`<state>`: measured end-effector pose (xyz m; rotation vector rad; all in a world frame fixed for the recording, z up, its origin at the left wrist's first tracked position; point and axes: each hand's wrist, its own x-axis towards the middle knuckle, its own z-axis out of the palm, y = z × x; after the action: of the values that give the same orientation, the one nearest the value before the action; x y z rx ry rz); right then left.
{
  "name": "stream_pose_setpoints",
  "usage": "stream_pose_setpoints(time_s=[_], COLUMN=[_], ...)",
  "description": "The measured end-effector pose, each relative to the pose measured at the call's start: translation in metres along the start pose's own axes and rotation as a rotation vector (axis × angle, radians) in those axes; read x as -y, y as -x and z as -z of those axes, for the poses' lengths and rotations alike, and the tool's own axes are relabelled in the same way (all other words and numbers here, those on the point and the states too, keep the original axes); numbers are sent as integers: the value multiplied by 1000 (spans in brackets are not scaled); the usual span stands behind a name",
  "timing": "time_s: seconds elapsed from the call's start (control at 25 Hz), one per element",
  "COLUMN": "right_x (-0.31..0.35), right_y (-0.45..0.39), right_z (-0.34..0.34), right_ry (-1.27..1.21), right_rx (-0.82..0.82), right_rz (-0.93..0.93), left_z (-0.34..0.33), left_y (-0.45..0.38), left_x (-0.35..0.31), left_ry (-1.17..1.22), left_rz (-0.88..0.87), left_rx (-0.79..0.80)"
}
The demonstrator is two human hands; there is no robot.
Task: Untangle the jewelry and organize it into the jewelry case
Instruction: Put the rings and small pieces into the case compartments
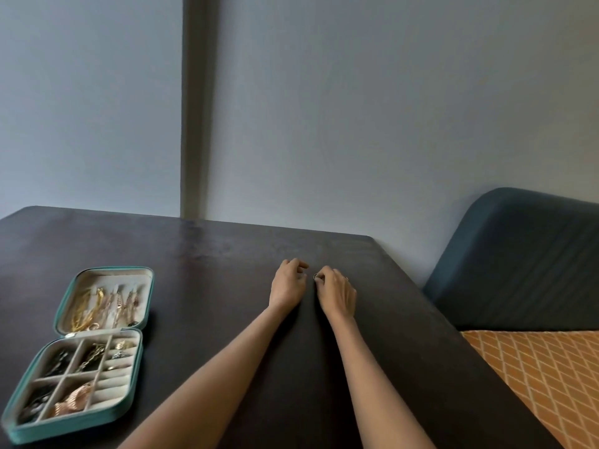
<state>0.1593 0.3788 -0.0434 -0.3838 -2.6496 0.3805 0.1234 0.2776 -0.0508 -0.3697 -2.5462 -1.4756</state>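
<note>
Pinching a small ring (316,276), right hand (337,294) beside curled, seemingly empty left hand (288,283), far right of the mostly filled case (19,429).

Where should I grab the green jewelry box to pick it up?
The box lies open flat, lid hinged behind the tray. Take the tray's two side walls, fingers coming from left and right; lifting by the lid would likely fold it and spill jewelry.

**Bare arms, one ring**

Both forearms are bare from the bottom edge up to the wrists; no sleeves, watch or bracelets show. The left hand (288,284) wears nothing visible. The right hand (337,291) has a thin ring (346,278) on one finger.
</note>
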Motion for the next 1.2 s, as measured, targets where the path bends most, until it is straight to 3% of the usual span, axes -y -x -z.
stream_pose_setpoints(time_s=[0.16, 0.48, 0.64, 0.96, 1.2], right_x=[1, 0, -2, -5, 10], right_y=[8, 5, 4, 6, 32], right_z=[1, 3, 1, 0, 18], right_ry=[-58, -24, -159, -627, -891], right_rx=[-7, 25, -11, -79, 38], right_rz=[-8, -27, -35, -30, -29], left_z=[4, 2, -3, 7, 36], left_y=[5, 7, 1, 1, 23], left_x=[-1, -1, -5, 2, 2], left_ry=[31, -167, -256, 80, 341], left_rz=[47, -39, -48, 8, 33], left_rx=[-17, 63, 73, 81, 168])
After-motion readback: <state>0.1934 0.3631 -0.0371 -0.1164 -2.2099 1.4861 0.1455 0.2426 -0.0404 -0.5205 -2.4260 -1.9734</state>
